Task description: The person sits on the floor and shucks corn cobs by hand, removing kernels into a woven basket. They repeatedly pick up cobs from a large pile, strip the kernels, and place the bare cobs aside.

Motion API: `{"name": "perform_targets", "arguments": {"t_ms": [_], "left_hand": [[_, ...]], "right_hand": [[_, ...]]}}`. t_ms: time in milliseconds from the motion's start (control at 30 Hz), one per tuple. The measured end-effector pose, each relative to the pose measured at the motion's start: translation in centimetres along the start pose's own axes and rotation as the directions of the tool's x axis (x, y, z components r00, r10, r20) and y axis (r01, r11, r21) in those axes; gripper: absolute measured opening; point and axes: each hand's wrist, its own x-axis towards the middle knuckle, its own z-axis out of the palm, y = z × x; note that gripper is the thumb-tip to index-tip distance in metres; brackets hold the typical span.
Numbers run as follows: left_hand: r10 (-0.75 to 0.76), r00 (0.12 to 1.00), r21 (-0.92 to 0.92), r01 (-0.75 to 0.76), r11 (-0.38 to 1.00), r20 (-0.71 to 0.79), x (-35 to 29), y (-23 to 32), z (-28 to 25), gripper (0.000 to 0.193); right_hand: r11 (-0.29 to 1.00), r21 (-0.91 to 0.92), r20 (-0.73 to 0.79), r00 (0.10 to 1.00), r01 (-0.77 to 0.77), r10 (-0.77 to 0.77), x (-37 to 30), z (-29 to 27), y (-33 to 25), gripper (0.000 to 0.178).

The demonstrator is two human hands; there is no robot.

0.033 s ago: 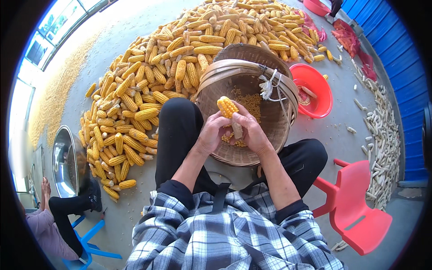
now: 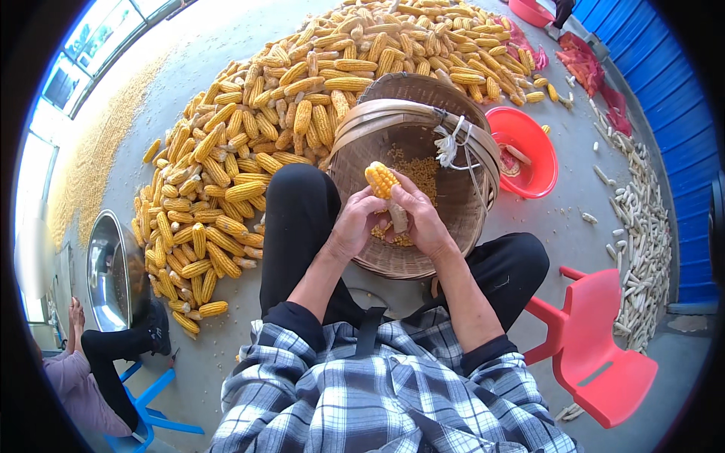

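Observation:
Above the basket, my left hand (image 2: 358,224) and my right hand (image 2: 424,219) meet around an ear of corn (image 2: 381,180). Both are closed on it, thumbs near its middle. Yellow kernels cover its upper end, which points up and away from me. Between my palms a bare, pale brown cob length (image 2: 398,217) shows. I cannot tell whether it is the ear's stripped end or a separate cob. The round woven basket (image 2: 362,136) stands between my knees, with loose yellow kernels (image 2: 417,172) at its bottom. My fingertips are partly hidden.
A heap of corn ears (image 2: 249,151) spreads ahead and left. Right of the basket are a red basin (image 2: 540,162), a red chair (image 2: 596,340) and bare cobs (image 2: 642,234). At left, a metal bowl (image 2: 106,302) stands near a seated person (image 2: 83,385). Kernels (image 2: 106,136) cover the far-left floor.

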Motion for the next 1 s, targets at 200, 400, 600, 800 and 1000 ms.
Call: {"name": "perform_targets", "arguments": {"t_ms": [200,400,600,800,1000], "left_hand": [[0.023,0.994,-0.124,-0.037,0.992,-0.111,0.4,-0.3,0.9,0.031],[0.056,0.992,-0.147,-0.072,0.987,-0.11,0.7,-0.7,-0.3,0.025],[0.102,0.979,-0.094,-0.12,0.988,-0.176,0.7,-0.7,-0.4,0.018],[0.126,0.947,0.029,-0.123,0.992,-0.294,0.6,-1.0,0.3,0.018],[0.158,0.947,0.053,-0.149,0.987,-0.28,0.8,-0.9,0.2,0.018]], "right_hand": [[0.999,-0.041,-0.042,0.999,-0.034,0.032,0.3,-0.4,0.4,0.047],[0.987,0.151,-0.064,0.996,-0.053,0.063,0.0,-0.3,0.8,0.042],[0.999,-0.031,-0.155,0.988,0.019,-0.024,0.3,0.4,1.4,0.037],[0.992,-0.126,-0.234,0.971,0.025,-0.054,0.6,-0.8,2.1,0.032],[0.982,-0.18,-0.238,0.965,0.066,-0.108,0.6,-0.5,2.0,0.032]]}}
